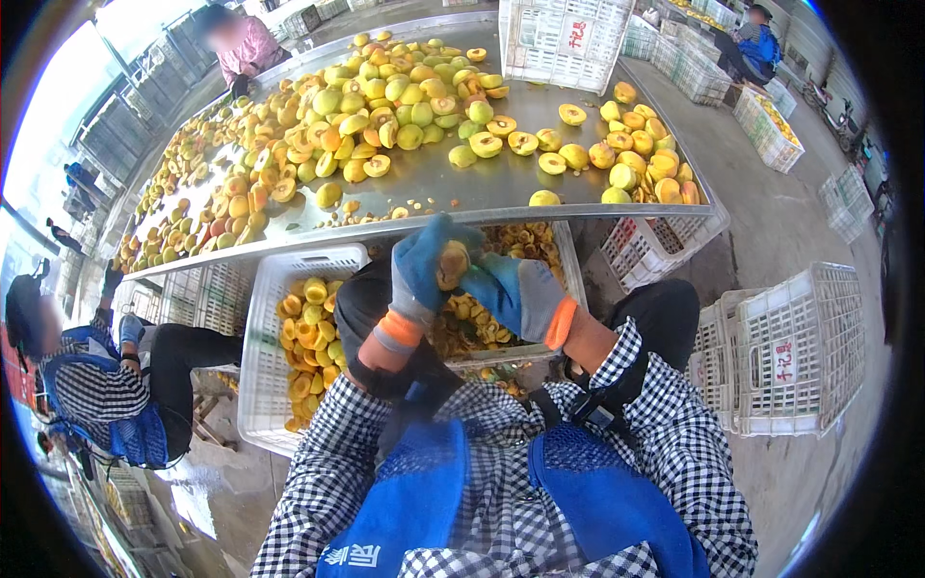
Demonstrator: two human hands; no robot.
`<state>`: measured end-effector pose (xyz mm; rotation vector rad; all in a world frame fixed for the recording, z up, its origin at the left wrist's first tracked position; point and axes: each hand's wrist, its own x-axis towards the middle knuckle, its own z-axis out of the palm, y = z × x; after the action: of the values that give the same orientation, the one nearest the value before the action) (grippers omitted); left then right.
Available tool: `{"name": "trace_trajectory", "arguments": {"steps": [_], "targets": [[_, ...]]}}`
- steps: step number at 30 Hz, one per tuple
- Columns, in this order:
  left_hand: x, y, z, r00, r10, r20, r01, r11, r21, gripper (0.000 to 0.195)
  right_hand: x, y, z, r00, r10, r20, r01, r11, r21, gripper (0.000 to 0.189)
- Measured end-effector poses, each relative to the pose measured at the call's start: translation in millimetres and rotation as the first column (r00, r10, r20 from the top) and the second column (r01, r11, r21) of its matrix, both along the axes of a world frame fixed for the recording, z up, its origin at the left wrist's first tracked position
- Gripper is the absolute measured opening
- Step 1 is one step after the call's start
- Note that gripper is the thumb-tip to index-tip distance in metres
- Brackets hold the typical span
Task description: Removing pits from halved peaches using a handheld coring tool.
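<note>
My left hand [423,269], in a blue-coated grey work glove with an orange cuff, holds a brownish-yellow fruit half [453,264] that looks like peach. My right hand [514,292], gloved alike, meets it from the right with fingers curled at the fruit; whether a tool sits in them is hidden. Both hands are just in front of the metal table's edge [405,224]. Below them a crate [572,271] contains peach scraps and pits [473,318]. By my left knee stands a white plastic crate [260,347] of hollowed yellow peach halves [312,339].
Halved peaches [376,101] are heaped on the table, with a smaller group [643,152] at its right end. A white crate [560,43] stands on the tabletop. Stacked crates [795,354] are at my right. A co-worker [101,390] sits at left; another person [246,50] is across the table.
</note>
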<state>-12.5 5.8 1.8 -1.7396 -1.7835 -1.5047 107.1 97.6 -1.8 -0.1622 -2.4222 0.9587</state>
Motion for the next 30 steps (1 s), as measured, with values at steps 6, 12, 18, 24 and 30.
{"name": "trace_trajectory", "arguments": {"steps": [6, 12, 18, 24, 30], "targets": [[5, 5, -6, 0.984, -0.086, 0.156, 0.094, 0.995, -0.043, 0.009, 5, 8, -3, 0.996, 0.051, 0.07, -0.054, 0.997, 0.048, 0.029], [12, 8, -11, 0.989, -0.031, 0.146, 0.064, 0.972, -0.226, 0.013, 14, 19, -10, 0.96, 0.226, 0.165, -0.206, 0.97, -0.13, 0.017], [33, 5, -13, 0.852, 0.082, 0.517, 0.152, 0.907, -0.393, 0.027, 31, 14, -28, 0.926, 0.376, 0.022, -0.357, 0.894, -0.27, 0.031], [38, -8, -38, 0.584, 0.168, 0.794, 0.186, 0.925, -0.333, 0.024, 30, -30, -55, 0.935, 0.296, 0.194, 0.01, 0.527, -0.85, 0.03], [33, -20, -45, 0.876, 0.082, 0.474, -0.018, 0.99, -0.139, 0.01, 22, -29, -37, 0.979, 0.188, 0.082, -0.163, 0.955, -0.246, 0.022]]}}
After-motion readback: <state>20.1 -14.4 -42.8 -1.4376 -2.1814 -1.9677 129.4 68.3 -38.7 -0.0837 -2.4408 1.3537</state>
